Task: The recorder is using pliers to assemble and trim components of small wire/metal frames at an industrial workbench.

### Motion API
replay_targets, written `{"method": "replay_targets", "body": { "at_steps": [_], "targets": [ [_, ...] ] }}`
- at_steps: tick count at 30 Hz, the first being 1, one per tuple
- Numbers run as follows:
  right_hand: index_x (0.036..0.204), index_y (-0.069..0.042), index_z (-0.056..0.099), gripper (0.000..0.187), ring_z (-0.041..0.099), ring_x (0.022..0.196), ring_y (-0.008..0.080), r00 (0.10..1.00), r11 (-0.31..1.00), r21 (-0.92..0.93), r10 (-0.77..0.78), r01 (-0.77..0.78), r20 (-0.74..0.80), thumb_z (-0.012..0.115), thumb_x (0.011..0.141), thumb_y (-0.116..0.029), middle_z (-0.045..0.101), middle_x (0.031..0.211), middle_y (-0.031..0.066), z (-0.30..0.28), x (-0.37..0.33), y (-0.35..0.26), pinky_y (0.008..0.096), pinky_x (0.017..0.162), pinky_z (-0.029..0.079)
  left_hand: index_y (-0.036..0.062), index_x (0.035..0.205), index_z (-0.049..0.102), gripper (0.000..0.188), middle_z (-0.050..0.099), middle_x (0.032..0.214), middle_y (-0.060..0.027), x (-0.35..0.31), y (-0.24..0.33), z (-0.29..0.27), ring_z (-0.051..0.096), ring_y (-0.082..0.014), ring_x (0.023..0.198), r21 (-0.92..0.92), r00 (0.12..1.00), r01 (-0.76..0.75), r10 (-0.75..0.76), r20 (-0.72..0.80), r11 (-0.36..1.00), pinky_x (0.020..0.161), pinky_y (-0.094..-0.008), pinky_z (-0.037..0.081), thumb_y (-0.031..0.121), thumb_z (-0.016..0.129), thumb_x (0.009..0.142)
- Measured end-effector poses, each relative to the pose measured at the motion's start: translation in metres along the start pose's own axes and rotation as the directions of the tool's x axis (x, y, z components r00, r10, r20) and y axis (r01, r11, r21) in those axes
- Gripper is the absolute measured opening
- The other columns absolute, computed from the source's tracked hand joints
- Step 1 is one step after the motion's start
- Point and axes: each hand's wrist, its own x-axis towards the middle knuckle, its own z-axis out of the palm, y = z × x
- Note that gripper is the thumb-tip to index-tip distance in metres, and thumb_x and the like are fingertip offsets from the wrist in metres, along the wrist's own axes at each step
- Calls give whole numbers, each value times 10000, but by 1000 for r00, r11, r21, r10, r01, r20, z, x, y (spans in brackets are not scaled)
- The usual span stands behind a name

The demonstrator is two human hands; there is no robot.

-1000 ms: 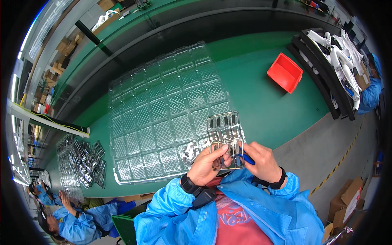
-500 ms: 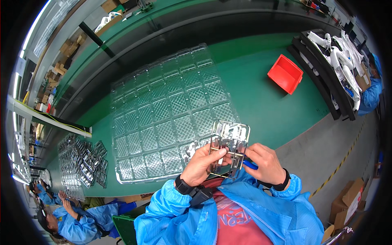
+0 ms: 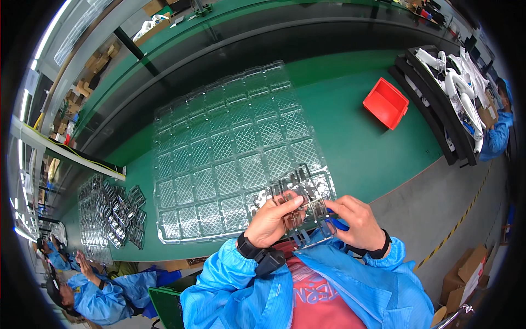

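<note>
A shiny chrome-coloured frame of thin runners and small parts (image 3: pixel 315 207) is in my left hand (image 3: pixel 269 223), the thumb lying across its face. It sits tilted before my chest, over the near right corner of a clear plastic tray (image 3: pixel 222 171). My right hand (image 3: pixel 359 223) is closed round a blue-handled tool (image 3: pixel 338 224) against the frame's right side. The tool's working end is hidden by fingers and frame. Shiny small parts lie in the tray's near right pockets, partly behind my left hand.
More chrome frames (image 3: pixel 127 216) are heaped on the green table's left end. A red bin (image 3: pixel 386 104) stands at the right, beside black stacked trays with white parts (image 3: pixel 457 90). A co-worker in blue (image 3: pixel 112 296) is at the lower left. Cardboard boxes (image 3: pixel 464 271) stand lower right.
The frame has turned from nearly upright and facing me to a slanted, more edge-on position. My right hand and the blue-handled tool stay close to its right side.
</note>
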Motion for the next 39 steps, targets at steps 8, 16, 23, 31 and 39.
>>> {"method": "replay_targets", "body": {
  "at_steps": [8, 16, 23, 31, 39],
  "targets": [
    [1167, -16, 569, 507, 581, 771, 273, 991, 988, 93, 125, -120, -53, 709, 680, -42, 564, 867, 114, 10, 2, 1, 358, 664, 485, 45, 947, 543, 156, 586, 821, -49, -4, -3, 13, 573, -101, 667, -18, 996, 81, -81, -43, 997, 583, -209, 482, 199, 559, 937],
    [1162, -7, 569, 505, 582, 775, 273, 991, 987, 114, 119, -112, -56, 717, 681, -49, 567, 874, 118, 13, 2, 4, 356, 663, 483, 46, 999, 583, 147, 629, 916, -43, -2, -7, -3, 623, -91, 781, -99, 986, 131, -119, 119, 986, 668, -192, 534, 177, 574, 934],
    [1147, 7, 571, 502, 584, 795, 281, 996, 993, 106, 65, -57, -66, 722, 671, -48, 577, 894, 122, 16, 2, 8, 365, 677, 485, 42, 989, 583, 151, 621, 874, -51, 0, -7, -1, 617, -83, 718, -101, 980, 151, -136, 147, 983, 625, -177, 529, 181, 581, 931],
    [1139, 6, 580, 499, 587, 799, 285, 992, 991, 119, 77, -66, -97, 724, 664, -47, 581, 889, 123, 14, 3, 7, 366, 686, 486, 49, 996, 562, 172, 592, 801, -12, -2, -5, 9, 583, -58, 641, -68, 989, 139, -135, 67, 988, 512, -156, 468, 209, 571, 935],
    [1128, 10, 581, 493, 588, 804, 290, 995, 994, 99, 45, -35, -93, 725, 660, -48, 586, 902, 126, 12, 5, 6, 369, 689, 486, 43, 970, 579, 151, 598, 823, -30, -2, -4, 5, 580, -72, 665, -95, 982, 166, -156, 106, 982, 572, -182, 481, 190, 576, 934]
  ]
}}
